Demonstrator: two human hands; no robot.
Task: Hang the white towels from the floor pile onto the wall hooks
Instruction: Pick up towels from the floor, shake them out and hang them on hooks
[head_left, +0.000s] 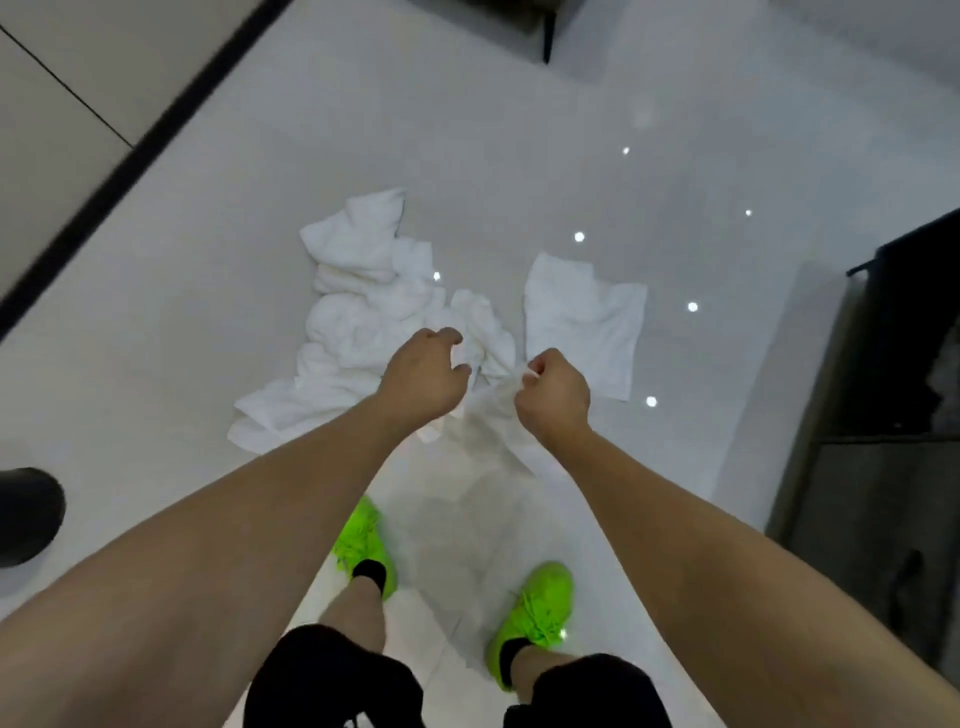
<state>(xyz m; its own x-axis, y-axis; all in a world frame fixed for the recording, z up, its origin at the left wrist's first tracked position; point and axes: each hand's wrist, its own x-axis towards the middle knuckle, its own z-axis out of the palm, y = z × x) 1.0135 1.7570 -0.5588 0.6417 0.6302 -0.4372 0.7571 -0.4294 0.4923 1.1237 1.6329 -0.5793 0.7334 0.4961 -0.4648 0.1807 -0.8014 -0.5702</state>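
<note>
Two hands are on one white towel (485, 457): your right hand (553, 397) pinches its top edge with curled fingers, and your left hand (423, 382) curls round the cloth just beside it. Below the grip the towel hangs blurred between your green shoes (535, 608). Beyond your knuckles the floor pile (353, 322) lies crumpled, with a flatter towel (582, 327) past the right hand. Slide your hands apart along the edge to find its corners, and lift it clear of the pile before turning. No wall hooks are in view.
</note>
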